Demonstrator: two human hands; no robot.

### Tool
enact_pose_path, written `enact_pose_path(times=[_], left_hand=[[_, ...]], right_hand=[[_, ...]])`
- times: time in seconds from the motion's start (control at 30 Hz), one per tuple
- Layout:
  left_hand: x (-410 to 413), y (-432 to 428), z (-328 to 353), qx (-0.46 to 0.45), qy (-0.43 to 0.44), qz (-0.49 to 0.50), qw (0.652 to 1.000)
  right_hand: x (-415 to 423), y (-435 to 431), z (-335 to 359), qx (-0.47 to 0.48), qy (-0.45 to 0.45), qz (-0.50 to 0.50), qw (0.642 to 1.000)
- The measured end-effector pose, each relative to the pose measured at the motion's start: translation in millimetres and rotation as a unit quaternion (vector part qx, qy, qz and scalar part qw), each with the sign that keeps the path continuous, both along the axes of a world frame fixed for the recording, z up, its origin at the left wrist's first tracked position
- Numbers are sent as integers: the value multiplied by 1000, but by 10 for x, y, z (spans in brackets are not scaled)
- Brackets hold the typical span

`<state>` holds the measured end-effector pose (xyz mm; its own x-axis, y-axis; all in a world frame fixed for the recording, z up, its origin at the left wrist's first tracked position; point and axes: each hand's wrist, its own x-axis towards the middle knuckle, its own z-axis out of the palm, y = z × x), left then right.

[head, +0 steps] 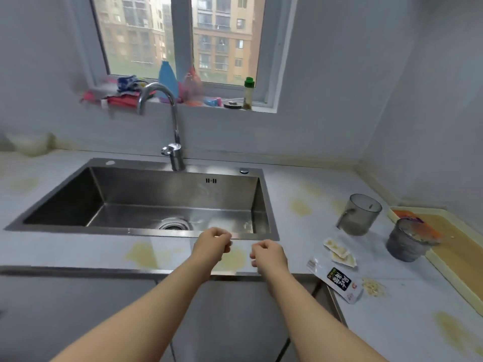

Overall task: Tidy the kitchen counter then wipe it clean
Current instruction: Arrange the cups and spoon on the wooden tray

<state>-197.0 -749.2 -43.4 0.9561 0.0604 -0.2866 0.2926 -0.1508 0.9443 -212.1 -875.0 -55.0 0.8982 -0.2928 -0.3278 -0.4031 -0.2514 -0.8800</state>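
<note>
1. The left hand (213, 242) and right hand (269, 253) hung side by side, a small gap between them, in the lower middle of the frame over the front rim of the sink (104, 229). Both had loosely curled fingers, and nothing could be seen in either.
2. The kitchen counter (78, 252) ran across the frame around the sink and down the right side. Yellowish stains (142, 254) marked it in several places, one of them just under the hands.
3. The clutter sat at right of centre: a printed snack packet (337, 279) at the counter's front edge, torn wrapper pieces (338, 253) just above it and a scatter of crumbs (373, 286) beside it.
4. Further right stood a clear grey cup (359, 214) and a ribbed grey cup (406, 240). The ribbed cup overlapped the edge of a wooden cutting board (454, 254).
5. Judging by all this, tidying had not begun: nothing was held, and the litter lay untouched.
6. The next move probably called for the right hand to reach right and pick up the packet and wrappers, then deal with the cups.
7. Wiping would then need a cloth. A pile of cloths (122, 96) lay on the windowsill at upper left, behind the faucet (175, 131), though blur made them hard to make out.
</note>
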Motion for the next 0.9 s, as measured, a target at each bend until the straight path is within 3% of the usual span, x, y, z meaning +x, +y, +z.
enact_pose_path(times=[0.47,0.9], left_hand=[[-144,3181,89,52,-12,238,970],[64,5402,47,34,18,312,949]], right_hand=[[353,3327,92,28,-11,237,971],[783,5657,-35,46,10,308,950]])
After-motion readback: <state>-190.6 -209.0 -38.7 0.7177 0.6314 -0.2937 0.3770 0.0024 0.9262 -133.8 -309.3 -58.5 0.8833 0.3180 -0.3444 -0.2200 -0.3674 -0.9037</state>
